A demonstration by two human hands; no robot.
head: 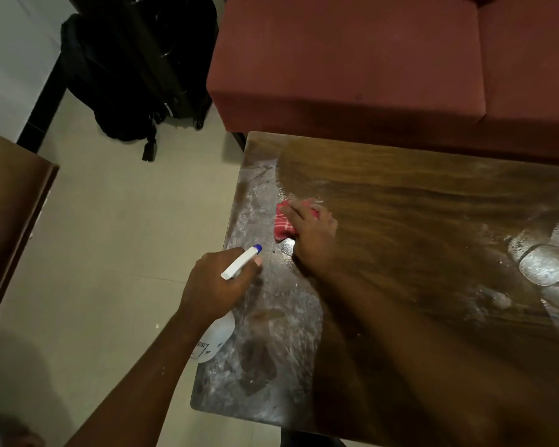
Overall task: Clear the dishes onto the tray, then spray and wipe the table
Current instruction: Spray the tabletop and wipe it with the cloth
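We log a right hand [313, 233] laid over a bunched red cloth with a white check pattern [283, 222]. Its fingers are spread across the top and press the cloth flat onto the dark brown wooden table [417, 195], and we see no finger curled round it. The cloth sits near the table's left edge, closer to the far left corner than the near one, on the line where a whitish streaky film meets darker bare wood. The film covers the strip along the left edge down to the near left corner. Shiny wet patches lie toward the right edge. The left hand [217, 285] is clenched round the neck of a white plastic spray bottle with a blue nozzle tip [241, 262]. The nozzle points over the left edge toward the cloth, just short of the right hand. The bottle's white body hangs below the hand and overlaps the left edge, partly over the pale tiled floor [126, 221]. Beyond the far edge stands a maroon upholstered sofa [352, 59]. A black backpack [110, 91] rests on the floor to its left. A brown wooden panel [10, 204] shows at the left margin, well apart from the table.
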